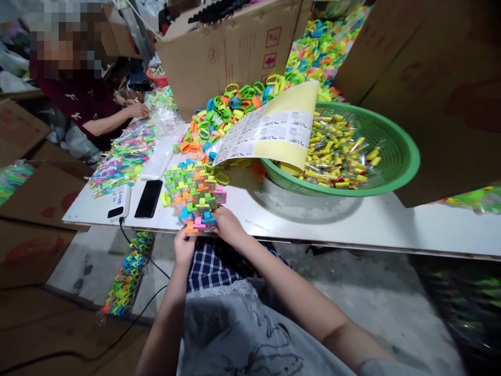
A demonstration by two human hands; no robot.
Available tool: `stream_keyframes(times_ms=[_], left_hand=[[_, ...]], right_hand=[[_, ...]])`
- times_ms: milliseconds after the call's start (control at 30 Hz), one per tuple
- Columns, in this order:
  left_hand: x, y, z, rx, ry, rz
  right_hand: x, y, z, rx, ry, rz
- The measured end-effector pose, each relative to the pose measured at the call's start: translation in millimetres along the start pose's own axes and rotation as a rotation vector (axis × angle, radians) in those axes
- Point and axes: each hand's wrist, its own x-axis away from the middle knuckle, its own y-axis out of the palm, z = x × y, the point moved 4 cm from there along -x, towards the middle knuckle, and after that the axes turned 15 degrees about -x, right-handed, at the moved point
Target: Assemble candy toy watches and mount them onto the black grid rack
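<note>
Rows of small colourful plastic pieces (195, 190) lie packed side by side at the table's front edge. My left hand (185, 244) holds an orange piece at the near end of the rows, its fingers closed at the edge. On the right of the same end, my right hand (227, 224) is closed beside the blue and pink pieces; its fingertips are partly hidden. Behind the rows is a loose heap of coloured bands (223, 112). A printed label sheet (270, 128) leans over a green basket (407, 156) holding yellow wrapped pieces (336, 151).
A black phone (148, 199) and a white power bank (120, 202) with a cable lie on the white table (313, 230), left of the rows. A cardboard box (230, 57) stands behind. Another person (82, 99) works at the far left. Banded pieces (127, 277) lie below the table.
</note>
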Motion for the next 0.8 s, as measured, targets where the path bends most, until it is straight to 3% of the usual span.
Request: stream_keyframes(times_ms=[133,267,533,633,767,800], left_hand=[[-8,-0.5,-1,-0.042,0.02,-0.04],[-11,0.3,1,-0.06,0.012,-0.05],[5,9.0,20,-0.004,-0.014,-0.064],[10,20.9,26,0.03,-0.073,-0.037],[10,33.0,26,0.071,-0.141,0.064],[9,34.5,26,0.077,-0.138,0.075]], right_hand=[[-3,1,5,-0.128,-0.015,-0.081],[-6,0,7,-0.196,0.012,-0.085],[7,0,2,-0.129,-0.053,-0.058],[27,-26,12,-0.079,0.068,0.046],[43,-93,50,0.071,0.505,0.448],[42,-105,59,0.124,0.593,0.495]])
